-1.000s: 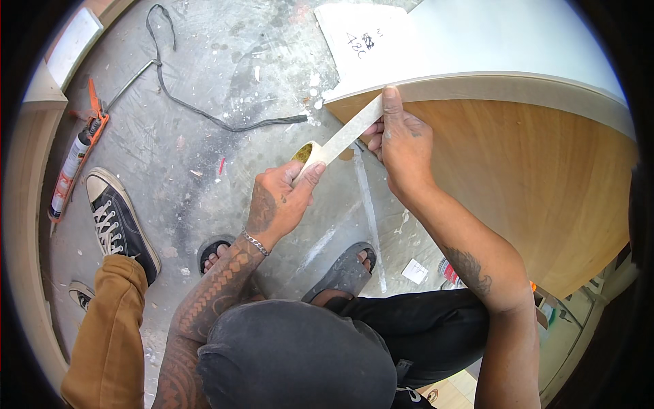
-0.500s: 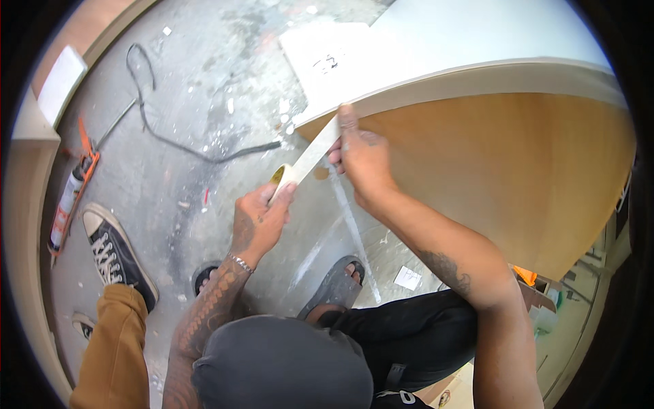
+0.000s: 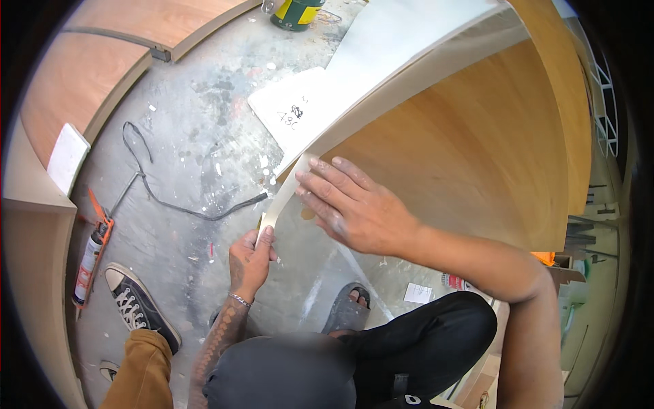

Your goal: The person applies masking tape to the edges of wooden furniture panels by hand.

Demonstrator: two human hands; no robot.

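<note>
The fingers (image 3: 328,189) of the right hand (image 3: 371,215) are straight and touch the tape (image 3: 280,200) at the end of the panel (image 3: 470,129). The left hand (image 3: 249,264) is closed, gripping this same tape lower down. On the floor (image 3: 177,102), to the left, lie a cable (image 3: 214,219) and a caulk gun (image 3: 88,262).

My left hand (image 3: 250,262) hides most of the tape roll (image 3: 261,223), my right hand (image 3: 368,210) seems to cover a bit of the pale strip (image 3: 281,200), the top edge cuts off the green tin (image 3: 293,15), the bottom edge cuts off the brown trouser leg (image 3: 142,371), and the dark cap (image 3: 283,375) looks blurry.
</note>
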